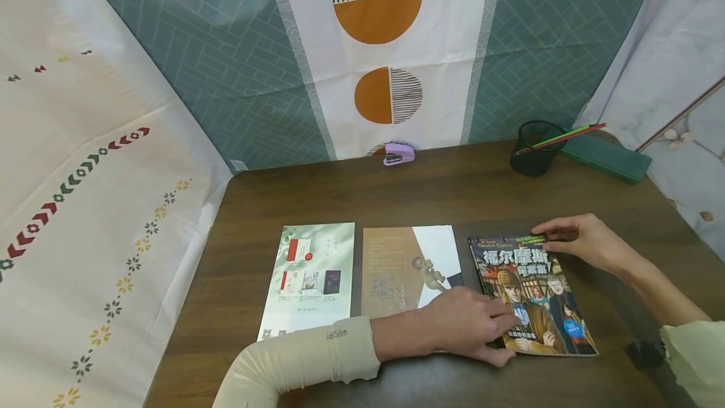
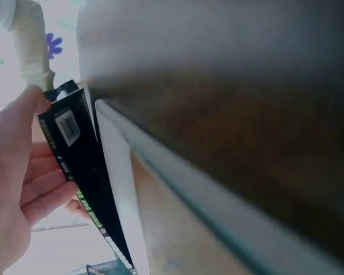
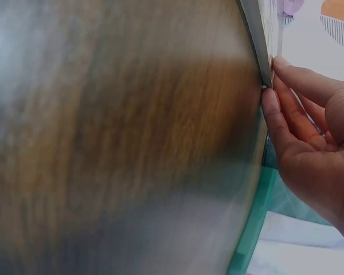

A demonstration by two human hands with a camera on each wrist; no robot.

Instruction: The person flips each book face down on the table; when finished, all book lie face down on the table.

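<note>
Fingers of the left hand (image 1: 467, 323) grip the left edge of one comic (image 1: 538, 298), and those of the right hand (image 1: 595, 241) pinch it by the top right corner. It is at the right end of a row of three, cover up, over the worktop (image 1: 442, 197); the left wrist view shows its dark back, but I cannot tell whether all of it is raised. Its long axis runs away from the person, the titled end pointing to the far side and leaning slightly left. To its left lie two more: one brown book (image 1: 391, 269), partly hidden by the left arm, then one pale green book (image 1: 314, 304). Farther back are one stapler (image 1: 399, 154), one black pot (image 1: 530, 159) holding two pens (image 1: 566, 135), and one green case (image 1: 612, 159) just beside the pot.
</note>
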